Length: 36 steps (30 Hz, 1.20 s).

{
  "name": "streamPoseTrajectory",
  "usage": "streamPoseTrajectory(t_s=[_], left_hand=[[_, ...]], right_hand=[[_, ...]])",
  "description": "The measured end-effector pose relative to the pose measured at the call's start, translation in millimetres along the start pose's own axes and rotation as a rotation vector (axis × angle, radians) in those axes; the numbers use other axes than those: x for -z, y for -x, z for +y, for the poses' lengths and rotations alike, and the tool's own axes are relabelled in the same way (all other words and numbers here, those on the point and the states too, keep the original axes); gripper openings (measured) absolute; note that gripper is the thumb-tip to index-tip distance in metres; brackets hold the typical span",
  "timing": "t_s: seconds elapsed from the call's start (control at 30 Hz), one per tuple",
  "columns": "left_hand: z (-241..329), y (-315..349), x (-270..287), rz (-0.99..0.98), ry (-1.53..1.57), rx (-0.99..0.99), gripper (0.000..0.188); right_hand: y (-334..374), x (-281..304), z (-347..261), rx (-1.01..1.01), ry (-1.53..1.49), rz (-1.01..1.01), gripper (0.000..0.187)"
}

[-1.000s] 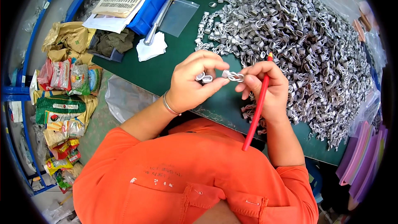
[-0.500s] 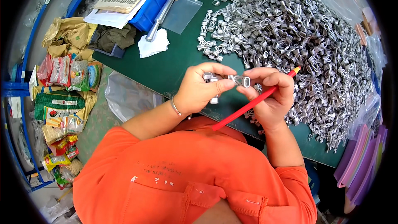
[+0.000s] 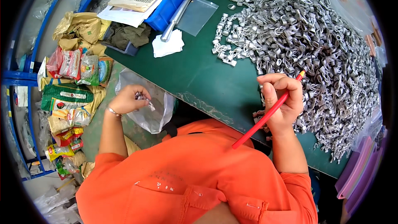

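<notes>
My left hand (image 3: 124,101) has its fingers curled around a few silvery metal links (image 3: 144,98). It hovers over the mouth of a clear plastic bag (image 3: 161,116) beyond the table's left edge. My right hand (image 3: 285,110) grips a red pencil (image 3: 263,126) slanting down toward my body, its yellowish end up past the fingers. Thumb and forefinger rise close to the near left side of a big heap of the same looped metal links (image 3: 306,54); I cannot tell whether they touch one.
The links lie on a dark green table (image 3: 195,72). At its far left are a blue bin (image 3: 166,10) with papers, a metal tool (image 3: 178,16), a white paper scrap (image 3: 168,45) and a zip bag (image 3: 199,14). Food packets (image 3: 68,64) sit left; purple sheets (image 3: 358,168) stand right.
My left hand has left the right hand and moved left, from above the table's near edge to over the plastic bag, carrying links. My right hand has kept the pencil.
</notes>
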<state>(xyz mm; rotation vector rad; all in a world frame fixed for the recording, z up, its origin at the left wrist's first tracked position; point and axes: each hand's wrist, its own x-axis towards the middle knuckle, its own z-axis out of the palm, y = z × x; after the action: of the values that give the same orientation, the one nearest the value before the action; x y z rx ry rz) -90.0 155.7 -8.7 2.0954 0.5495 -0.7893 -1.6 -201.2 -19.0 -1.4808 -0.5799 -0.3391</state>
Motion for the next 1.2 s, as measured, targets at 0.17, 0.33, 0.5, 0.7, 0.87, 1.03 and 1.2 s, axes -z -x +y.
streamPoseTrajectory(t_s=[0.17, 0.33, 0.5, 0.7, 0.87, 1.03, 1.2], left_hand=[[2.2, -13.7, -17.9, 0.311, -0.465, -0.653, 0.021], [117.4, -34.1, -61.7, 0.277, -0.163, -0.8, 0.018], [161.3, -79.0, -95.2, 0.589, -0.307, -0.971, 0.024], [149.0, -68.7, -102.1, 0.439, -0.159, -1.102, 0.016], [151.9, -52.1, -109.8, 0.112, 0.302, -0.992, 0.011], [154.7, -44.8, -106.4, 0.202, 0.189, -1.267, 0.017], [155.3, -36.0, -111.8, 0.08, 0.49, -1.298, 0.028]], right_hand=[[0.4, 1.0, 1.3, -0.002, 0.01, -0.002, 0.019], [0.2, -0.4, 4.1, -0.01, -0.006, -0.004, 0.018], [-1.5, 0.8, 1.0, -0.031, 0.01, 0.017, 0.019], [-1.9, 0.9, 6.0, -0.228, 0.107, -0.002, 0.01], [-3.2, 2.4, 8.1, -0.252, 0.22, -0.055, 0.01], [-8.0, 5.0, -4.3, -0.555, -0.322, -0.054, 0.011], [-4.8, 4.6, 3.9, -0.35, -0.353, -0.032, 0.018]])
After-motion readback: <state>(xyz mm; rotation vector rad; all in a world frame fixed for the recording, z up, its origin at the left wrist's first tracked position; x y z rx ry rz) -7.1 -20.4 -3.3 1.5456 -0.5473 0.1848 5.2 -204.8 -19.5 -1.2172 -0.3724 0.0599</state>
